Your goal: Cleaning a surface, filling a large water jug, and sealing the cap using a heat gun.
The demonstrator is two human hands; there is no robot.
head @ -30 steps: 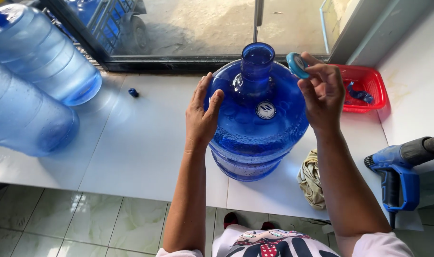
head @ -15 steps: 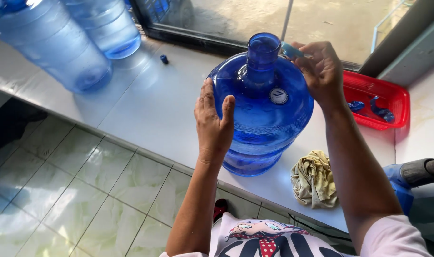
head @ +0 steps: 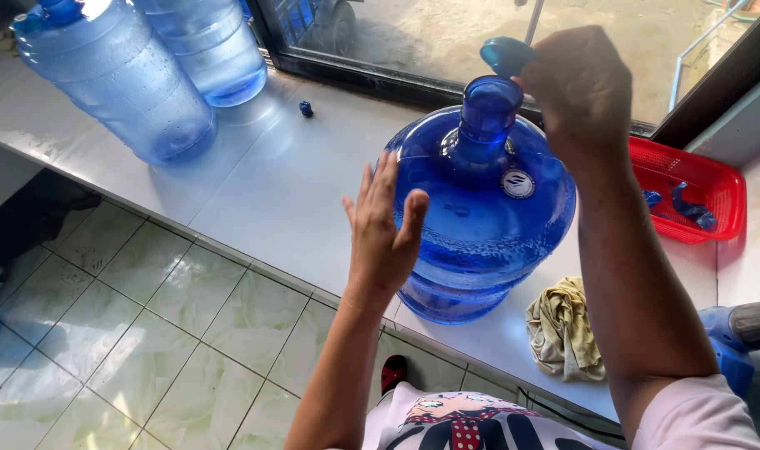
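- Large dark-blue water jug [head: 480,225] stands upright on the white counter [head: 271,192], near its front edge, right of centre; neck open at the top.
- Left hand [head: 384,229]: flat, fingers spread, palm against the jug's left shoulder. Grip open, closed round nothing.
- Right hand [head: 580,92]: raised at the jug's neck, just right of the mouth. Grip closed on a small blue cap [head: 506,54], which sticks out to the left of the fingers, just above and beyond the neck opening. Whether the cap touches the rim cannot be told.
- Two pale-blue jugs [head: 146,75] lie at the far left of the counter, side by side, well apart from the dark jug.
- A small dark-blue stopper [head: 306,108] sits loose on the counter between them and the dark jug, by the window frame.
- Red plastic basket [head: 713,179] on the far right, blue pieces inside.
- Crumpled yellowish rag [head: 563,329] just right of the jug's base.
- Blue power tool [head: 734,346] at the right edge, partly out of view.
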